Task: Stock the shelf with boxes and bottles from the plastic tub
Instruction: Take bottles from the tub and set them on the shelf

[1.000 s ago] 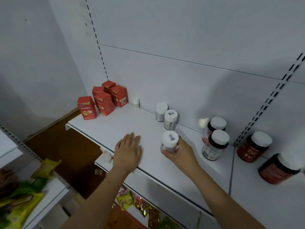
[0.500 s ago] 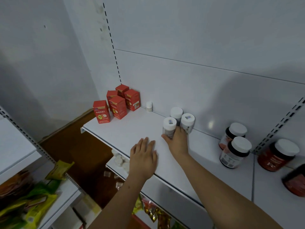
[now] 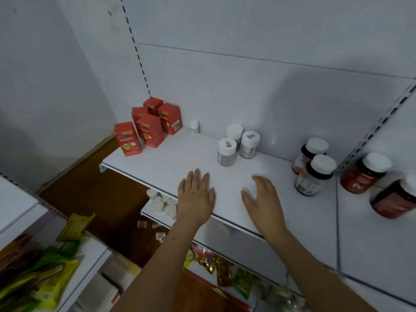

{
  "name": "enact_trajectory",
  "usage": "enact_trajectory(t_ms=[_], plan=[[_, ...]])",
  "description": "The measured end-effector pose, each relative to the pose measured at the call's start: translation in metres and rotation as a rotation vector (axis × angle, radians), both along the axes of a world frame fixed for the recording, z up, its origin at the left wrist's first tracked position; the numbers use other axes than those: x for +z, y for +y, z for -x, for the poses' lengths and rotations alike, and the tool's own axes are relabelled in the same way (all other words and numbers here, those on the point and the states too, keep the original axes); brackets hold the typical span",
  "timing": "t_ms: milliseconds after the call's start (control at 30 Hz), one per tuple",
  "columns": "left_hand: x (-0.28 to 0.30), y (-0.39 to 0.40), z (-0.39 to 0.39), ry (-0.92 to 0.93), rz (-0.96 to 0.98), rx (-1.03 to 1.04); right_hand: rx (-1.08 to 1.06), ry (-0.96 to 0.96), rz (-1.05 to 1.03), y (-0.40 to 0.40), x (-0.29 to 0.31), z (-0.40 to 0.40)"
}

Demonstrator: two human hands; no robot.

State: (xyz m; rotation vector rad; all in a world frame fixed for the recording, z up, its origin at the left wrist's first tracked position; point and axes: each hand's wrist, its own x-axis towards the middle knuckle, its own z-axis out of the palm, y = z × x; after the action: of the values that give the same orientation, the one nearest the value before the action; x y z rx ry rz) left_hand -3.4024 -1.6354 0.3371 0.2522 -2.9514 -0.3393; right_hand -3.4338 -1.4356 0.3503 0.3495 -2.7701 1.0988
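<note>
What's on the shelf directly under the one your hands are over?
Below the top shelf, a cluster of white round caps shows at the lower shelf's left front. The left hand and the top shelf cover the rest, so I cannot tell what else sits there.

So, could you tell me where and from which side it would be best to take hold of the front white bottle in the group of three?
Probably round the front white bottle body just below its cap, coming from the shelf's open front edge. It stands upright, its near side is clear, and two more white bottles crowd close behind it. The right hand is nearer.
</note>
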Motion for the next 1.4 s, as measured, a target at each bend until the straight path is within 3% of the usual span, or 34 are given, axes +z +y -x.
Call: enact_trajectory(t_ms=[100,233,333,467,700,967,1200,1400], plan=[[-0.003,0.005,-0.019,0.043,-0.087,-0.084,-0.068,-0.015,0.006,0.038,0.006,-0.033],[-0.002,0.052,-0.057,0.174,-0.426,-0.288,-0.176,-0.02,0.015,0.087,0.01,-0.072],[0.001,0.105,-0.09,0.169,-0.502,-0.459,-0.225,-0.017,0.031,0.126,0.019,-0.101],[0.012,0.179,-0.125,0.06,-0.48,-0.571,-0.276,0.054,-0.05,0.186,0.033,-0.141],[0.015,0.324,-0.194,0.004,-0.411,-0.863,-0.484,0.077,-0.008,0.336,0.048,-0.247],[-0.009,0.505,-0.299,-0.107,-0.299,-1.172,-0.831,0.043,0.062,0.507,0.038,-0.424],[-0.022,0.639,-0.35,-0.163,-0.224,-1.491,-1.186,-0.009,0.0,0.608,0.027,-0.544],[-0.038,0.736,-0.359,-0.265,-0.199,-1.653,-1.353,-0.062,-0.068,0.674,0.015,-0.586]])
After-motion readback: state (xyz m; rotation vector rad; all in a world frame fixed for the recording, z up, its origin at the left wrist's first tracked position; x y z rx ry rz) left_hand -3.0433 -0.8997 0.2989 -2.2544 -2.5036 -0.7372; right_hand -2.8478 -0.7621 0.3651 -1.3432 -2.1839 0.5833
